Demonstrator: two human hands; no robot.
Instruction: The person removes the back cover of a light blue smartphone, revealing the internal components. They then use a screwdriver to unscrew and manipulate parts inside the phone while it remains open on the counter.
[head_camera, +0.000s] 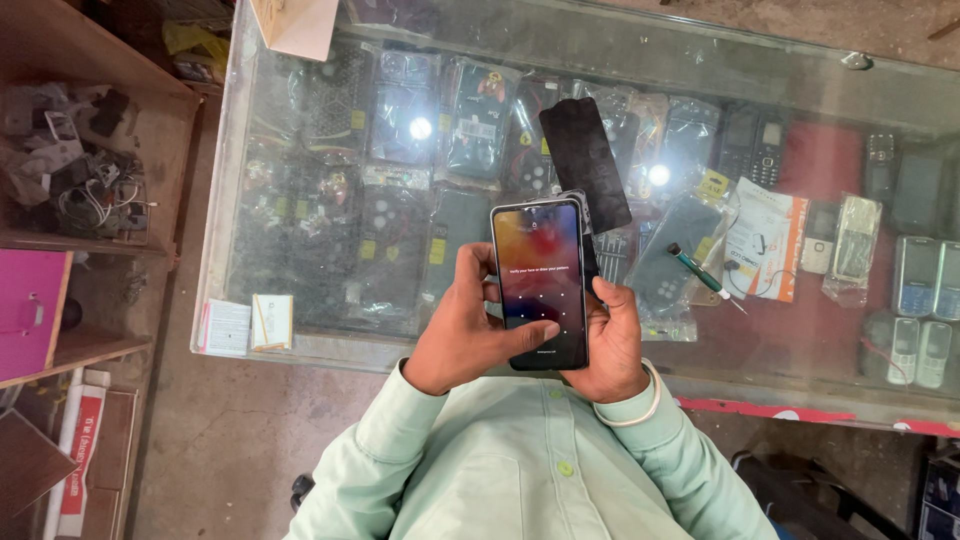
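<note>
both hands hold one lit smartphone above the glass counter's near edge: right hand cups it, left hand thumbs its screen. one dark screen protector and one screwdriver lie beyond on open glass.

Thing: smartphone, dark-framed slab with rounded corners.
Screen: lit, showing a lock pattern grid of dots over a wallpaper running from orange and red at the top to dark blue below.
Pose: face up towards the camera, long axis nearly upright in view, top edge tilted slightly away.
Place: held above the near edge of a glass counter.
Back: something dark, possibly a case, peeks out behind its upper right corner.
</note>
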